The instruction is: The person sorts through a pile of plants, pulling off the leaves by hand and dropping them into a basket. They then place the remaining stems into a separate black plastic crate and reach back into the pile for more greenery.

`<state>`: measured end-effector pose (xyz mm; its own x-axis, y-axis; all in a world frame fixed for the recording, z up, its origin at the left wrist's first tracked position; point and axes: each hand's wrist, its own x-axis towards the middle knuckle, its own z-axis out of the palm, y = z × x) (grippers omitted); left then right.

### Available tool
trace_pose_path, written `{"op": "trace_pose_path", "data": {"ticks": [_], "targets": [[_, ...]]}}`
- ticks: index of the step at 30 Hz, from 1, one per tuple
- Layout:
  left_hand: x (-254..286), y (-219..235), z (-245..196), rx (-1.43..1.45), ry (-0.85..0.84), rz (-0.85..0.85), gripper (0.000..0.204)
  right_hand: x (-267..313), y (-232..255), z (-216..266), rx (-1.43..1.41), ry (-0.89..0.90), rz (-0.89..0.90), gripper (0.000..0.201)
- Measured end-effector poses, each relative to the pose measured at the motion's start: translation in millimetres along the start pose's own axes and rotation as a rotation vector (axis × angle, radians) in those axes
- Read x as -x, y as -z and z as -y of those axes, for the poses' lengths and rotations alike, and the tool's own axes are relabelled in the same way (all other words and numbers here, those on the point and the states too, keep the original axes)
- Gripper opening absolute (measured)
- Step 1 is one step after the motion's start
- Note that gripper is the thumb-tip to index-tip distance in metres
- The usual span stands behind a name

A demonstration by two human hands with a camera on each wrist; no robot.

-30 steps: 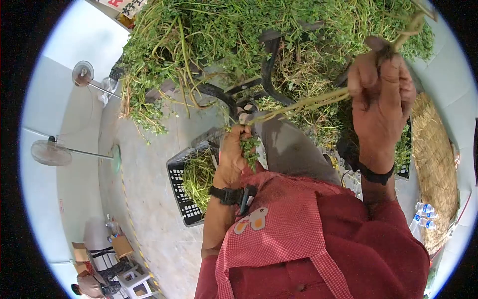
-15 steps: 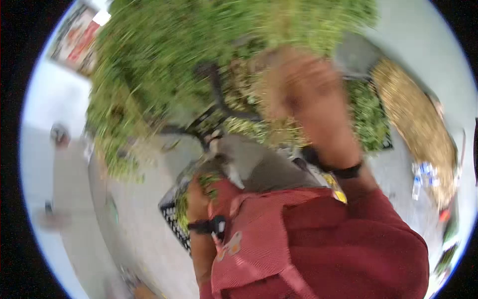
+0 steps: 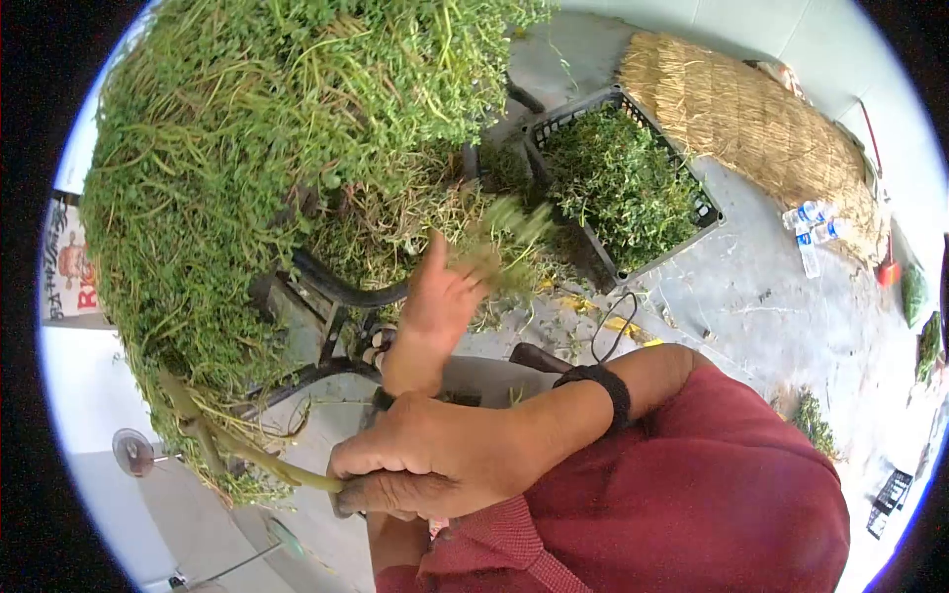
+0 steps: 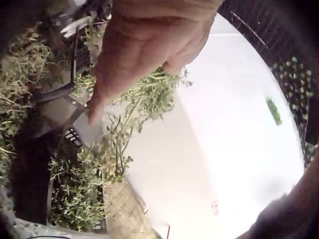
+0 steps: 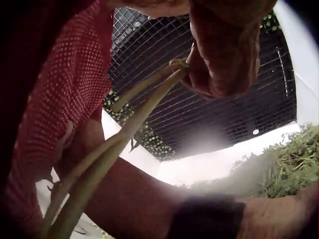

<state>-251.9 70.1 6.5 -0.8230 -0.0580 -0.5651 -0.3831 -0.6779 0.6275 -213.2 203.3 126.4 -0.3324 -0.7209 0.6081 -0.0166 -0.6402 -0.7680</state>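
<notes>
In the head view my right hand (image 3: 435,460), black band at its wrist, pinches a thick bare stem (image 3: 262,458) between thumb and fingers. The stem reaches left toward the leafy heap (image 3: 297,128). My left hand (image 3: 435,311) is beyond it, fingers stretched out, with a blurred leafy sprig (image 3: 514,242) just past the fingertips. Leaves (image 4: 159,92) show below my left hand (image 4: 144,55) in the left wrist view. The right wrist view shows my right hand (image 5: 224,59) gripping the forked stem (image 5: 124,134).
A black crate (image 3: 672,250) full of greens stands right of the heap on the grey floor (image 3: 741,306). Behind it lies a long straw bundle (image 3: 741,109), with water bottles (image 3: 811,232) near its end. A dark metal frame (image 3: 336,287) is beside the heap.
The view has swung toward the crate. My right hand has come down close to my body with its stem. My left hand has reached forward, its fingers now spread and the leafy sprig past them.
</notes>
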Motion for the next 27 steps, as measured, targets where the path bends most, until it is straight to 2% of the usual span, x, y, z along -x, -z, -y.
{"op": "trace_pose_path", "data": {"ticks": [2,3,5,6,8,9,10,11,12,13,14,15,16,18,20,21,22,24,26,27], "targets": [[-8,-50,4,-0.081,-0.084,0.01,0.059,-1,7,0,-0.015,0.068,-0.022,0.018],[-10,-47,10,-0.158,-0.159,0.017,0.058,-1,11,1,-0.018,0.066,-0.029,0.018],[-15,-28,20,-0.129,-0.168,0.047,0.058,-1,18,1,-0.168,-0.092,-0.02,0.02],[-14,-20,24,-0.092,-0.186,0.086,0.057,-1,21,-2,-0.169,-0.096,-0.03,0.02],[0,1,25,-0.076,-0.185,0.126,0.055,-3,23,-16,-0.177,-0.228,-0.071,0.025],[5,25,23,-0.059,-0.131,0.25,0.054,-3,24,-29,-0.094,-0.157,-0.115,0.029],[18,35,22,-0.04,-0.081,0.371,0.054,-5,28,-49,0.16,-0.043,-0.196,0.029],[35,47,23,0.014,-0.08,0.307,0.05,-6,31,-69,0.405,0.071,-0.263,0.029],[56,51,22,0.068,-0.083,0.244,0.046,-6,40,-67,0.336,-0.043,-0.256,0.029],[78,55,16,-0.02,-0.235,0.121,0.042,-7,49,-64,0.248,-0.154,-0.225,0.028],[102,64,10,-0.114,-0.378,-0.025,0.04,-12,52,-61,-0.003,-0.372,-0.245,0.028],[117,72,4,-0.107,-0.44,-0.018,0.038,-17,52,-61,-0.233,-0.604,-0.259,0.028],[132,70,0,-0.084,-0.485,-0.061,0.038,-21,52,-65,-0.264,-0.591,-0.251,0.027],[158,62,-5,-0.148,-0.588,-0.005,0.037,-29,41,-72,-0.287,-0.588,-0.2,0.026],[172,61,0,-0.193,-0.643,-0.035,0.037,-38,28,-76,-0.227,-0.581,-0.204,0.027],[178,59,2,-0.222,-0.629,-0.052,0.037,-43,22,-82,-0.085,-0.503,-0.151,0.026],[183,55,2,-0.252,-0.62,-0.069,0.037,-47,17,-85,-0.072,-0.484,-0.103,0.026],[190,60,4,-0.268,-0.701,-0.06,0.043,-51,5,-84,0.166,-0.438,-0.008,0.024],[198,67,4,-0.391,-0.668,-0.065,0.038,-58,-11,-72,0.175,-0.457,0.027,0.02],[199,68,9,-0.368,-0.73,-0.114,0.032,-61,-15,-72,0.072,-0.448,0.014,0.02]]}}
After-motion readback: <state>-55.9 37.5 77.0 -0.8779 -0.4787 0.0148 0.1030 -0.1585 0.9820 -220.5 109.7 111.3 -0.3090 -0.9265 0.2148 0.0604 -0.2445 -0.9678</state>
